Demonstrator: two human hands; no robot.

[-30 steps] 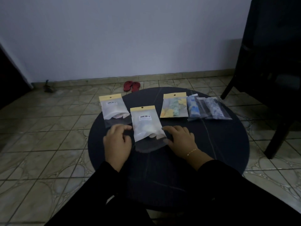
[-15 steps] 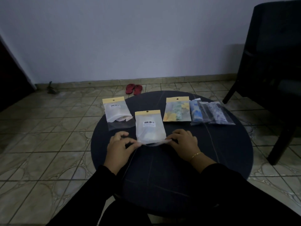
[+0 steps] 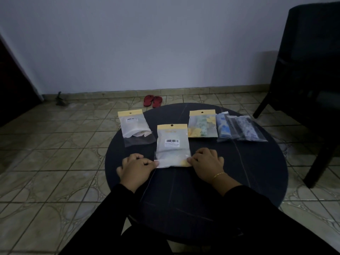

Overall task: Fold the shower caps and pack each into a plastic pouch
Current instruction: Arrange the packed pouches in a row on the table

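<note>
A dim tiled room, and a round dark bench (image 3: 239, 172) before me. On it, nearest me, lies the frosted plastic pouch with a yellow header (image 3: 173, 146); my left hand (image 3: 137, 167) and right hand (image 3: 207, 163) each pinch a lower corner in a narrow grip. I judge it light, limp and slippery (best held by its edges). The cap inside is only a pale blur.

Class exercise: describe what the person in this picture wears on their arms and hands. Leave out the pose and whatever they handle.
Both arms are covered by long black sleeves that end at the wrists. The left hand is bare, with no visible jewellery. The right hand is also bare, but a thin gold bracelet circles its wrist. No gloves or rings can be made out.
</note>
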